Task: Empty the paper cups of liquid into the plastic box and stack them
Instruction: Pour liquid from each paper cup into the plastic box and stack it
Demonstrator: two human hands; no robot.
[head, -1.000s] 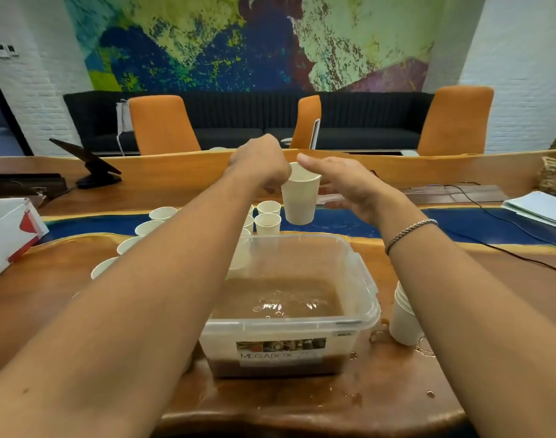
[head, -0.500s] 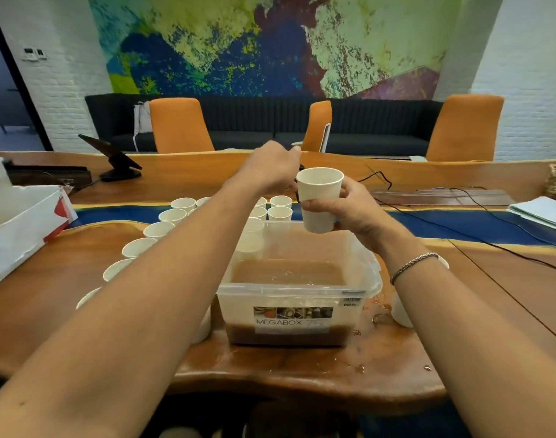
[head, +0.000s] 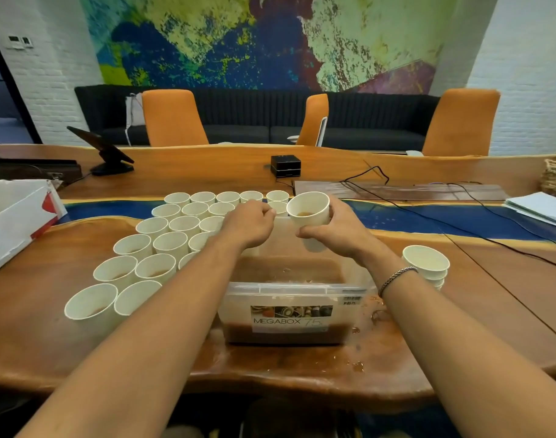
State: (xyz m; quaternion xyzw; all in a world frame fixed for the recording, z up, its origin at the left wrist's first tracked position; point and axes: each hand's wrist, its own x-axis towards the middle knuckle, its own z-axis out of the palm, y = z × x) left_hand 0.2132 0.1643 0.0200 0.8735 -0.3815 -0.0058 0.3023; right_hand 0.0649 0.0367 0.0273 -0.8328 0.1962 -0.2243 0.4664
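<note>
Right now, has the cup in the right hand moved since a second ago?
Yes. The paper cup in the right hand has come nearer: from past the far rim of the plastic box to above its far right part.

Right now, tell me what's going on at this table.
A person's right hand holds a cup of brown liquid upright over the far end of the box, which is already part full. The left hand is curled beside it; whether it grips anything is unclear. Many cups wait at left; a stack stands at right.
</note>
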